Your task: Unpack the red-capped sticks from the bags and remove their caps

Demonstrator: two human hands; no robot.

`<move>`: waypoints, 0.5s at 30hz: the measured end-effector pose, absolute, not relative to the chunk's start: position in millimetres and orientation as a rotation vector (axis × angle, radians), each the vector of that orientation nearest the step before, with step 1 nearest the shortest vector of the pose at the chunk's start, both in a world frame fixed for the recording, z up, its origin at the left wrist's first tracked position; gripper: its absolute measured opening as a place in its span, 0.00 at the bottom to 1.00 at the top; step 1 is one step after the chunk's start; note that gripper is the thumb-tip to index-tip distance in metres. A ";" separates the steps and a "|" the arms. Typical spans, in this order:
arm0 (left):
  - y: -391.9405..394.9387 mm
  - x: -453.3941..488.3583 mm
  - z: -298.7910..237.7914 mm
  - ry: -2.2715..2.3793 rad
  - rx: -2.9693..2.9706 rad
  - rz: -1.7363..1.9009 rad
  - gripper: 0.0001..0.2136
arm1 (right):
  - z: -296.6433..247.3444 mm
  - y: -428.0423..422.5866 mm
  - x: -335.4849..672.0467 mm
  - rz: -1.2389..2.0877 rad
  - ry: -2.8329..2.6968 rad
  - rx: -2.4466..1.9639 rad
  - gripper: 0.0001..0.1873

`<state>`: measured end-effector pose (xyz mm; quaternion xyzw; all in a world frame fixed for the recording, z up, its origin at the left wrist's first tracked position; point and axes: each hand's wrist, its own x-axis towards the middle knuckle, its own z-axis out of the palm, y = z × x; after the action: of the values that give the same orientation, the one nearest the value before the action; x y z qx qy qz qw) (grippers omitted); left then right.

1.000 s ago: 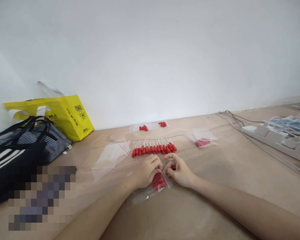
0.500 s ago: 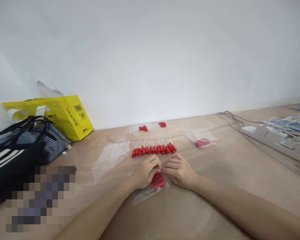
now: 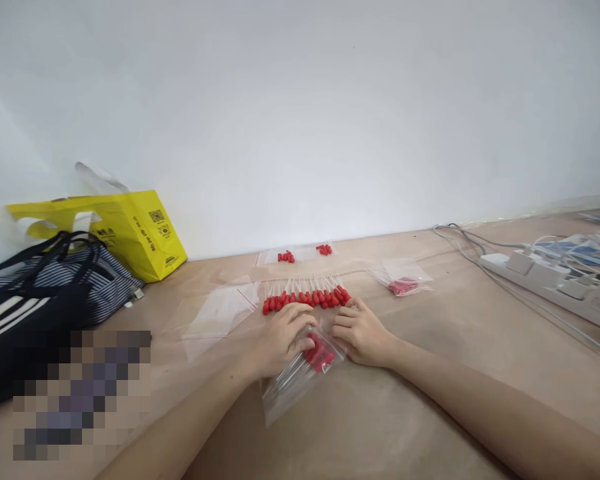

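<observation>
Plastic bag [image 3: 304, 375] lies partly beneath left fingers [image 3: 306, 344], beside right fingers [image 3: 344, 331]

This looks like a home or a small hand-work room; which of the two cannot be told. Just beyond the left hand's [image 3: 283, 343] grip on a zip-lock bag [image 3: 280, 399], a row of red-headed sticks [image 3: 305, 298] lies on a wood-grain tabletop [image 3: 290, 453] set against a plain white wall [image 3: 300, 133]. Well left of the grip sit a yellow shopping bag [image 3: 123, 223] and a black bag [image 3: 35, 320], everyday belongings; well right lies a white power strip [image 3: 493, 263] carrying adapters [image 3: 547, 273].
</observation>
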<state>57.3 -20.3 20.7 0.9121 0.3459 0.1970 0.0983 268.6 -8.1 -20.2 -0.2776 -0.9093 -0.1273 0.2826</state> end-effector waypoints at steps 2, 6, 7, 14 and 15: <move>-37.2 51.3 12.6 1.157 2.643 0.510 0.20 | -20.0 -7.7 270.7 -0.193 -2.449 -0.757 0.09; -66.7 39.0 -1.5 1.288 2.542 0.375 0.29 | -19.0 -8.9 270.3 0.230 -2.398 -0.645 0.18; -69.3 36.6 -2.4 1.278 2.539 0.365 0.30 | -18.5 -9.3 269.3 0.320 -2.379 -0.621 0.18; -45.9 29.0 -0.4 1.152 2.513 0.294 0.33 | -13.2 -10.1 263.4 0.722 -2.256 -0.729 0.11; -42.7 28.8 -1.0 1.130 2.510 0.303 0.33 | -12.9 -10.0 263.2 0.778 -2.243 -0.758 0.11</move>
<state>28.8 -42.7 -1.0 0.8907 0.4008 0.1077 0.1852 263.2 -10.0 -12.9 -0.2881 -0.8529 0.2960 0.3192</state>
